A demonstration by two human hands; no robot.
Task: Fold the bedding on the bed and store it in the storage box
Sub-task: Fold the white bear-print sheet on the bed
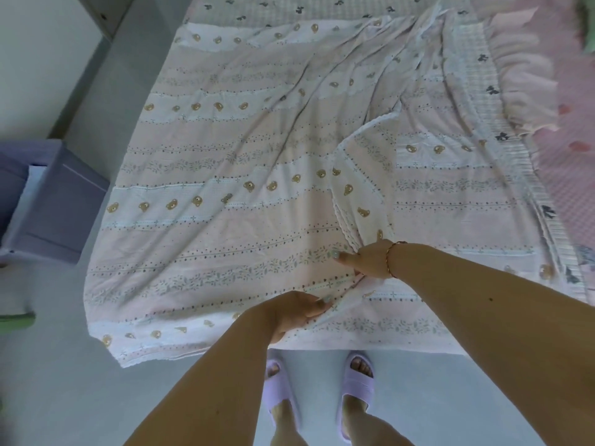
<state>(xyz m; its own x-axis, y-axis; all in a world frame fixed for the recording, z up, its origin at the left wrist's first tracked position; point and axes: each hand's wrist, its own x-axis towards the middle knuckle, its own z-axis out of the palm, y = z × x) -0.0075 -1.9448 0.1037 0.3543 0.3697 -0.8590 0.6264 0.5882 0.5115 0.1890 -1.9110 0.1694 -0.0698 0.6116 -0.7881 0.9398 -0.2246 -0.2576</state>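
Head view: sheet lying spread over bed, storage box just beside it. Left hand and right hand both pinching the sheet's near folded-over edge.

Pink-and-white bear-print bedding; lilac storage box.

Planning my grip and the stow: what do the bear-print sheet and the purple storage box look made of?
Bear-print sheet: thin woven cloth, probably cotton, matte; it creases finely and drapes limp over the bed edge, with lace-like trim. Purple storage box: looks like fabric-covered board, matte, with flat panels and soft edges; I cannot tell for sure.
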